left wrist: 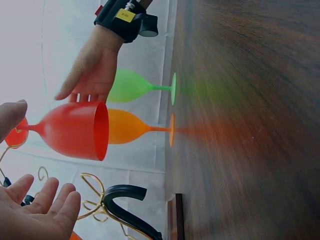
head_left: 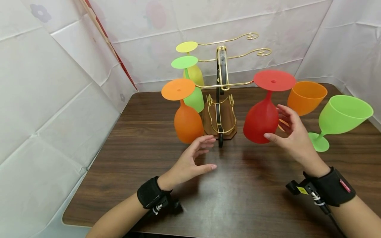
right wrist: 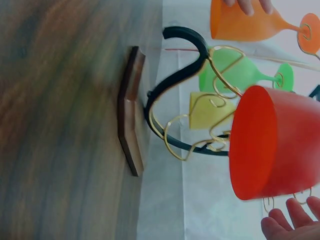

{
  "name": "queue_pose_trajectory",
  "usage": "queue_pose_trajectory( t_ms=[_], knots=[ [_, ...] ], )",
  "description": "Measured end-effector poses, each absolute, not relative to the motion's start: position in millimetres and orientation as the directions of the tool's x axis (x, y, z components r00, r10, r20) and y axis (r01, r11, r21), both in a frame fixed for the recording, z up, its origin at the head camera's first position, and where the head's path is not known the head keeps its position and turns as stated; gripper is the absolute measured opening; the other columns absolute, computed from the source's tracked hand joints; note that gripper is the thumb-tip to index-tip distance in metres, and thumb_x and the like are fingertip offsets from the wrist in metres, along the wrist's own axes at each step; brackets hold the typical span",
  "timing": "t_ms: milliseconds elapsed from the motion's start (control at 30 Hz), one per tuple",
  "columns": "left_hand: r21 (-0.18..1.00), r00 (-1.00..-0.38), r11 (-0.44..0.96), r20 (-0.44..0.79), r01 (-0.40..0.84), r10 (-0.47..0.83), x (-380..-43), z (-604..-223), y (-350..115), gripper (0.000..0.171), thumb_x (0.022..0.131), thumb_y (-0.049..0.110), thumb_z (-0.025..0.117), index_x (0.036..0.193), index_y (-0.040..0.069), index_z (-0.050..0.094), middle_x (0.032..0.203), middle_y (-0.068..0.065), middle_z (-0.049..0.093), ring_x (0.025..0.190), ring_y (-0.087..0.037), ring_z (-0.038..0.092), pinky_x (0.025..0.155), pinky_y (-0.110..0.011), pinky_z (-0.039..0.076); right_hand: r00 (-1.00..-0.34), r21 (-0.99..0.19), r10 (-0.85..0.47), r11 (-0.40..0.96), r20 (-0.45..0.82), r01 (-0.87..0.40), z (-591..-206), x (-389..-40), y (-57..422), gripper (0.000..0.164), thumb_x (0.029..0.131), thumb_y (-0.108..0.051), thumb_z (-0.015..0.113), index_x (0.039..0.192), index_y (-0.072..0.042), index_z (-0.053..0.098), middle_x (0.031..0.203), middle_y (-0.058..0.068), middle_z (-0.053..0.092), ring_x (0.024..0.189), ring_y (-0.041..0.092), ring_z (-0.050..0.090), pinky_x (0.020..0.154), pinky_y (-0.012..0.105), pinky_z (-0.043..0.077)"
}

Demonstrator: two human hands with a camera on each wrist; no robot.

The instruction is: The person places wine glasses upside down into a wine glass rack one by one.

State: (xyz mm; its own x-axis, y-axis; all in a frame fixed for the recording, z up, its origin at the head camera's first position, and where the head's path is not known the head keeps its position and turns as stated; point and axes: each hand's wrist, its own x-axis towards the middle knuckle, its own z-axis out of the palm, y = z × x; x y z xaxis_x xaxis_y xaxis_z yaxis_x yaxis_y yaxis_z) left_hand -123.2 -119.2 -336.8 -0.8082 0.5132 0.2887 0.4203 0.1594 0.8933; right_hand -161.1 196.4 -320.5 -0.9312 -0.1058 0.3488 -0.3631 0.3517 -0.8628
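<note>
A red plastic goblet (head_left: 262,120) hangs upside down by its foot from the right end of the front gold arm on a goblet rack (head_left: 221,66). Beside its bowl is my right hand (head_left: 293,138), fingers loosely bent and thumb near the rim. A small gap shows between fingers and bowl in the right wrist view. My left hand (head_left: 190,162) is held above the table with fingers and thumb apart, holding nothing. Nearest to it hangs an orange goblet (head_left: 187,124), upside down on the rack's left side. Behind that hang a green goblet (head_left: 194,99) and a yellow goblet (head_left: 194,74).
An upright orange goblet (head_left: 306,99) and an upright green goblet (head_left: 342,117) stand on the wooden table (head_left: 143,158) at the right. The rack has a wooden base (head_left: 229,114), a dark curved post and gold wire loops. White sheeting (head_left: 74,89) surrounds the table.
</note>
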Motion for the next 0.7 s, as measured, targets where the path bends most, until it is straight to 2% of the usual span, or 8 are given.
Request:
queue_pose_trajectory(
  t_ms=[167, 400, 567, 700],
  knots=[
    [0.893, -0.807, 0.158, 0.29, 0.421, 0.514, -123, -337, -119, 0.072, 0.08, 0.005, 0.074, 0.14, 0.015, 0.036, 0.138, -0.003, 0.045, 0.125, -0.027, 0.045, 0.105, -0.035, 0.041, -0.946, -0.865, -0.08, 0.386, 0.315, -0.321, -319, -160, 206, 0.077, 0.083, -0.006, 0.071, 0.146, -0.019, 0.028, 0.139, 0.005, 0.04, 0.118, 0.004, 0.04, 0.093, 0.002, 0.037],
    [0.893, -0.813, 0.17, 0.283, 0.418, 0.508, -123, -336, -120, 0.072, 0.079, 0.003, 0.074, 0.14, 0.011, 0.036, 0.137, 0.001, 0.046, 0.123, -0.017, 0.047, 0.104, -0.035, 0.042, -0.946, -0.859, -0.056, 0.405, 0.319, -0.314, -325, -161, 216, 0.076, 0.083, -0.006, 0.07, 0.146, -0.014, 0.028, 0.137, 0.002, 0.039, 0.118, 0.003, 0.038, 0.094, 0.002, 0.037],
    [0.893, -0.811, 0.163, 0.289, 0.421, 0.509, -123, -338, -120, 0.072, 0.079, 0.006, 0.075, 0.14, 0.011, 0.036, 0.137, 0.0, 0.046, 0.123, -0.018, 0.046, 0.104, -0.035, 0.042, -0.938, -0.851, 0.001, 0.421, 0.347, -0.314, -327, -162, 225, 0.073, 0.084, -0.006, 0.07, 0.145, -0.012, 0.031, 0.136, 0.0, 0.04, 0.117, 0.003, 0.039, 0.095, 0.002, 0.035],
    [0.894, -0.809, 0.158, 0.289, 0.419, 0.511, -124, -338, -121, 0.072, 0.08, 0.007, 0.074, 0.14, 0.01, 0.036, 0.138, -0.002, 0.045, 0.125, -0.025, 0.045, 0.104, -0.035, 0.041, -0.904, -0.849, 0.124, 0.416, 0.409, -0.326, -327, -157, 235, 0.067, 0.084, -0.003, 0.069, 0.142, -0.012, 0.036, 0.131, -0.005, 0.045, 0.116, 0.003, 0.041, 0.096, 0.004, 0.035]
  ],
)
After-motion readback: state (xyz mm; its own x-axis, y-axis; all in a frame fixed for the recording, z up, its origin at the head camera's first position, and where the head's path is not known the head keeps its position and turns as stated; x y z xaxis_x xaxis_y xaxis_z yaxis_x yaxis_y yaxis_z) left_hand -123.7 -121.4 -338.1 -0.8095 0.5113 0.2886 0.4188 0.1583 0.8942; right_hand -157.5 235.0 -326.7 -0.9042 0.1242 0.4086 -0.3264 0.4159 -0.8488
